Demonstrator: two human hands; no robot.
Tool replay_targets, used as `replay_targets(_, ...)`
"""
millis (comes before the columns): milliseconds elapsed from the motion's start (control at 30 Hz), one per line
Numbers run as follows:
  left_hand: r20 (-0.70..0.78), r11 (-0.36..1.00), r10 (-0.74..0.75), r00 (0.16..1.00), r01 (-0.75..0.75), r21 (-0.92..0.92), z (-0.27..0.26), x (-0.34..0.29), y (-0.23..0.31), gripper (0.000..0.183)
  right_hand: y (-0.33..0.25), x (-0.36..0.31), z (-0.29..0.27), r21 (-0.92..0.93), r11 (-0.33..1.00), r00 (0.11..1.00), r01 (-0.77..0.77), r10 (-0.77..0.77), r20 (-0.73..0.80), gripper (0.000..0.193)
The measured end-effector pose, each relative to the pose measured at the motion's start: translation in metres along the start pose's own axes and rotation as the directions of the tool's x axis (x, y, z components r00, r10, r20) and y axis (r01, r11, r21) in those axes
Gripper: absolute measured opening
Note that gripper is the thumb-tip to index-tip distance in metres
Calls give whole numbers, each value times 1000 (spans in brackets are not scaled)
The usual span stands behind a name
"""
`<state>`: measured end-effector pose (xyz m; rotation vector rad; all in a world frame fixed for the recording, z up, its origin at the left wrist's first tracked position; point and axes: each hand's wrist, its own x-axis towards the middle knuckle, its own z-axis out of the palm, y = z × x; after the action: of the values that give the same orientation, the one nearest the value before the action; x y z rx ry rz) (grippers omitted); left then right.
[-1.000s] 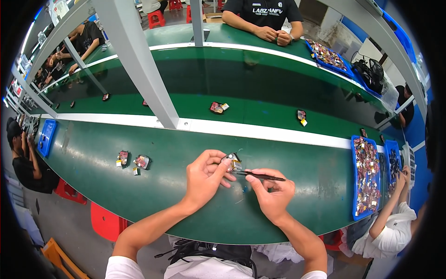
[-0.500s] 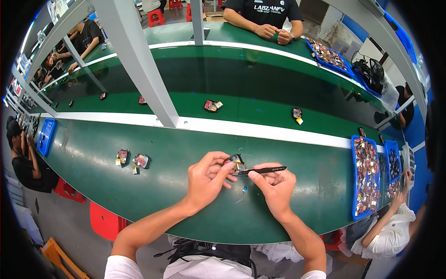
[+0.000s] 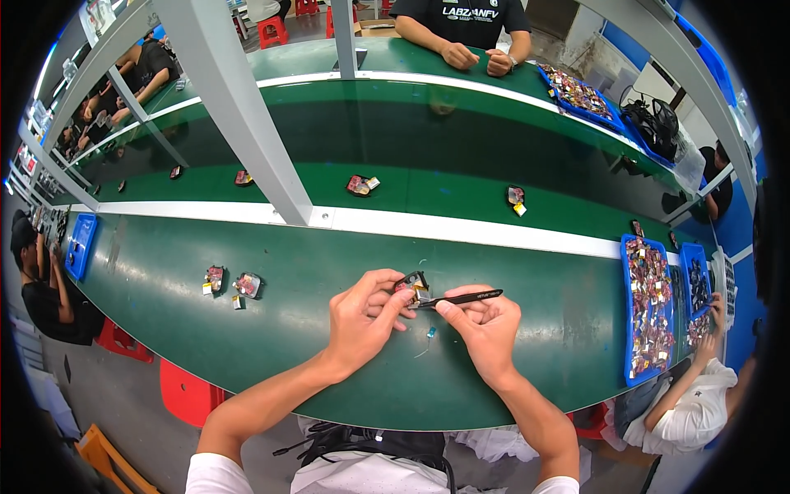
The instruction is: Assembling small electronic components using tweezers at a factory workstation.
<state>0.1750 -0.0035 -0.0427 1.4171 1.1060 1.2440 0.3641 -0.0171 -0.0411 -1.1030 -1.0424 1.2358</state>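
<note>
Between the fingertips of my left hand [image 3: 360, 317], a small black-cased electronic module [image 3: 417, 286] with a yellow-and-silver block is held above the green table. My right hand [image 3: 487, 329] pinches a pair of black tweezers [image 3: 473, 297], whose tips reach the module; exactly what they touch is too small to tell. A little blue scrap [image 3: 431, 333] lies on the tabletop just below the hands. To the left rest two similar modules, one [image 3: 214, 280] beside another [image 3: 248, 286], each with a small white-and-yellow block attached.
Beyond a white rail [image 3: 428, 227], a green conveyor belt [image 3: 436, 185] carries several modules. A blue tray [image 3: 628, 329] full of parts stands at right, near a worker in white [image 3: 687, 403]. A grey metal post [image 3: 247, 123] rises at the rail. Another person [image 3: 469, 25] sits opposite.
The modules on the belt have shifted left. My hands keep their hold, the tweezers tilting slightly at the module. The person opposite has moved their hands apart.
</note>
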Motion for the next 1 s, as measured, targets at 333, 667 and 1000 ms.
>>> replay_targets(333, -7, 970, 178, 984, -174, 169, 3, -5, -7, 25, 0, 2, -1, 88, 993, 997, -74, 73, 18, 17)
replay_targets(667, 33, 999, 38, 999, -39, 26, -1, -2, -5, 25, 3, 1, -4, -125, 989, 996, 84, -81, 23, 13)
replay_targets(1000, 211, 892, -241, 947, 302, -338, -8, 6, 0, 27, 1, -1, -4, -282, 891, 932, 355, -360, 37, 11)
